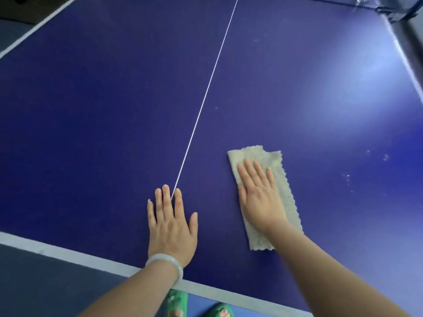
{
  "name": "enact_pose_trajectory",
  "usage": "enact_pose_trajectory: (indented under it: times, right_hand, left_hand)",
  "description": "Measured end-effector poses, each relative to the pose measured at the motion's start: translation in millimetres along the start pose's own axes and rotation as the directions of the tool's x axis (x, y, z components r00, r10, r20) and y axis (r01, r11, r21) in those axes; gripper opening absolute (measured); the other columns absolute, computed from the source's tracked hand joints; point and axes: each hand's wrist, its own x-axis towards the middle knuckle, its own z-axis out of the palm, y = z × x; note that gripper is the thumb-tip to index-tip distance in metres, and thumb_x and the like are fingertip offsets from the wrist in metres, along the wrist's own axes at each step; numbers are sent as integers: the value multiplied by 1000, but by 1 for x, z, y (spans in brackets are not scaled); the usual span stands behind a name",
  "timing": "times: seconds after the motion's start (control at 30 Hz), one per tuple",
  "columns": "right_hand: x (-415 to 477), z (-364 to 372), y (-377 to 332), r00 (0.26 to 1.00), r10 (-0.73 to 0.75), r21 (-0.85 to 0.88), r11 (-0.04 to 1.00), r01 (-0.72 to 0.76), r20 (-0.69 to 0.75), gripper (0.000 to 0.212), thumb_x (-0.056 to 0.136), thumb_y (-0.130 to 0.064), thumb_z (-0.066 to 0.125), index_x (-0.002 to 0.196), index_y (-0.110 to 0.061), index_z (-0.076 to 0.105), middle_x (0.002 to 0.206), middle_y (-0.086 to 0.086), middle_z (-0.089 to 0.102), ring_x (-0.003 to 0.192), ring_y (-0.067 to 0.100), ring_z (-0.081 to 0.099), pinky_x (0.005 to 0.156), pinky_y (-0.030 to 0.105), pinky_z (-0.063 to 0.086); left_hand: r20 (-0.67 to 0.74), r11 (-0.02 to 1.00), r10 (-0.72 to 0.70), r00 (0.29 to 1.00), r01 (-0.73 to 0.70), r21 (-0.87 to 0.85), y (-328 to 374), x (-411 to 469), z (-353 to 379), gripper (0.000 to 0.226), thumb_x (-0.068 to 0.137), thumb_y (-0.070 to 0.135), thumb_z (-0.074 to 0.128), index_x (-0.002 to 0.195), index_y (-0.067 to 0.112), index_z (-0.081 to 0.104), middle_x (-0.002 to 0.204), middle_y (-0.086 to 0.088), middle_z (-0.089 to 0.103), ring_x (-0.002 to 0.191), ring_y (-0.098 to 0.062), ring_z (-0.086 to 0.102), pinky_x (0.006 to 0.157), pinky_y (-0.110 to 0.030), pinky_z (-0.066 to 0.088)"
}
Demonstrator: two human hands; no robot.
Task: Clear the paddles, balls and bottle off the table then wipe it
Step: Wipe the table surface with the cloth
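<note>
Head view, looking down on a blue table-tennis table (103, 110) from its near end. The right hand (259, 197) lies flat, palm down, fingers straight and held close together, pressing on a pale beige cloth (283, 188) folded into a long strip; the cloth rests on the right half of the playing surface, near the white end line (68, 255), with its long axis running away from the person and its scalloped edge showing to the right of the hand. The left hand (171, 225) is also flat on the bare surface, fingers straight and slightly spread, holding nothing; its fingertips touch or cover the near end of the thin white centre line (206, 92), which runs diagonally up to the top of the view. A pale bangle (166, 263) circles the left wrist. The two hands are apart, the left just left of the cloth. Faint whitish specks (348, 177) mark the surface to the right of the cloth, beneath a bright patch of reflected light. The net (389, 8) shows at the upper right corner. Below the table edge, two green sandals (177, 302) are visible on a blue floor. No paddle, ball or bottle appears on the visible part of the table.
</note>
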Motion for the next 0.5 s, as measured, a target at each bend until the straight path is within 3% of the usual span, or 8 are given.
enact_pose_trajectory:
  times: [0.03,0.1,0.17,0.2,0.27,0.33,0.4,0.5]
  right_hand:
    - [-2,-3,23,988,155,2,988,-155,-17,55,104,-37,18,158,-26,10,165,-6,4,152,15,-4,123,43,-2]
    - [-13,-10,50,890,455,31,890,-454,-33,56,104,-36,18,158,-25,7,165,-4,4,152,17,-2,123,45,-3]
    - [-25,-6,41,787,614,54,789,-612,-57,57,104,-35,17,157,-22,3,165,-1,2,152,20,-3,122,46,-4]
    - [-31,-2,25,771,633,61,774,-630,-68,58,103,-35,15,157,-22,1,165,0,1,152,21,-4,122,47,-5]
    - [-44,5,-19,842,535,52,845,-532,-72,58,103,-35,15,158,-21,1,165,0,0,152,21,-4,122,46,-5]
    - [-61,13,-56,955,293,3,956,-293,-47,57,104,-35,19,158,-22,8,165,-1,4,152,20,-1,123,46,-1]
    - [-77,13,-63,995,101,-28,994,-101,-1,56,103,-35,21,158,-23,14,165,-3,8,152,18,1,122,46,4]
    - [-98,7,-33,993,118,-34,993,-117,13,56,103,-34,20,157,-25,14,164,-6,10,152,16,2,122,44,4]
  left_hand:
    - [5,1000,4,1000,-4,-3,0,-1,0,74,95,51,13,152,6,29,159,-20,20,149,-35,14,119,-55,17]
    - [12,1000,11,1000,-11,-9,-1,-1,1,74,96,50,15,152,5,29,159,-21,21,149,-36,15,119,-55,17]
    - [2,1000,7,1000,-7,-13,-1,0,1,73,96,50,16,151,4,30,158,-22,22,148,-37,17,119,-56,17]
    - [5,1000,5,1000,-5,-15,0,0,1,73,95,49,17,151,4,30,158,-22,23,148,-37,17,119,-56,16]
    - [24,1000,13,1000,-12,-17,0,-1,0,73,95,49,16,152,4,28,159,-23,21,149,-37,15,119,-56,15]
    - [26,999,19,999,-18,-29,-2,-1,1,73,95,48,17,152,3,27,159,-23,19,149,-38,14,119,-56,14]
    - [17,998,25,1000,-24,-56,-3,-1,2,73,95,47,19,150,2,29,158,-24,21,148,-38,15,119,-57,15]
    - [17,997,24,1000,-23,-75,-3,0,2,73,94,47,20,150,1,30,158,-25,21,148,-39,15,119,-57,15]
